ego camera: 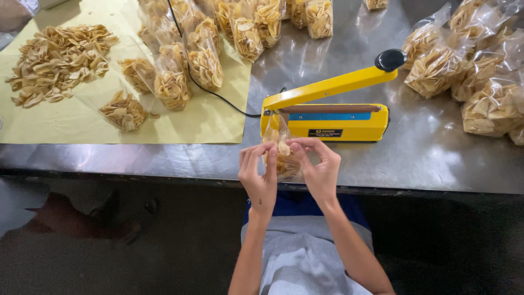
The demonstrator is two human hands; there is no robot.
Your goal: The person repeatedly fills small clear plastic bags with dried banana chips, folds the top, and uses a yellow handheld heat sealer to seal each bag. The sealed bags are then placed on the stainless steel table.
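- Your left hand (259, 177) and right hand (319, 166) pinched a chip bag (281, 155) just before the sealer (327, 112).
- Its open mouth could spill chips if tilted.

sealer (327, 117): 1 | yellow sheet (65, 123): 1 | loose chip heap (57, 63): 1 | bag between hands (281, 155): 1 | other chip bags: too crowded to count

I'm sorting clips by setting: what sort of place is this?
Probably a small snack-packing workshop: a yellow heat sealer on a steel table, loose chips on paper, and both hands holding a clear chip bag.
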